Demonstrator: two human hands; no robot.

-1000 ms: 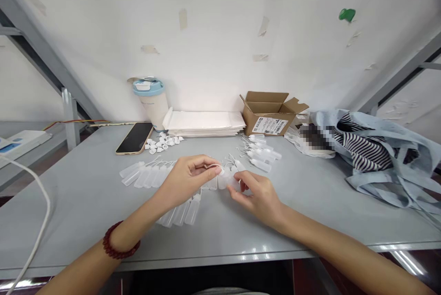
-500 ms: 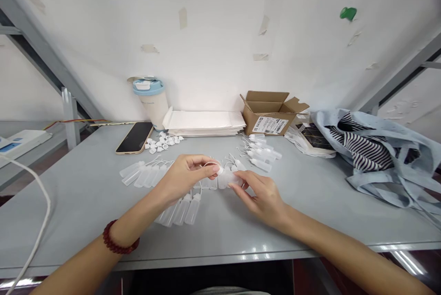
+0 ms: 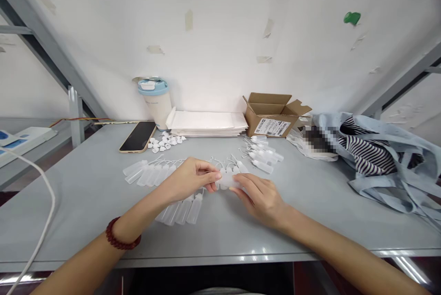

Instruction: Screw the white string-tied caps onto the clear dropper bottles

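Observation:
My left hand and my right hand meet over the middle of the grey table. Between them they pinch one small translucent plastic bottle, the left fingertips at its cap end and the right fingers round its body. Rows of the same bottles lie around: one row to the left, a few below my left hand, more at the back right. A heap of small white caps lies behind. A red bead bracelet is on my left wrist.
At the back stand a phone, a lidded cup, a stack of white sheets and an open cardboard box. Light blue and striped cloth fills the right side. A white cable hangs at the left edge.
Both hands have come lower and closer together over the bottle; my right fingers have closed further round its body. The view has shifted slightly.

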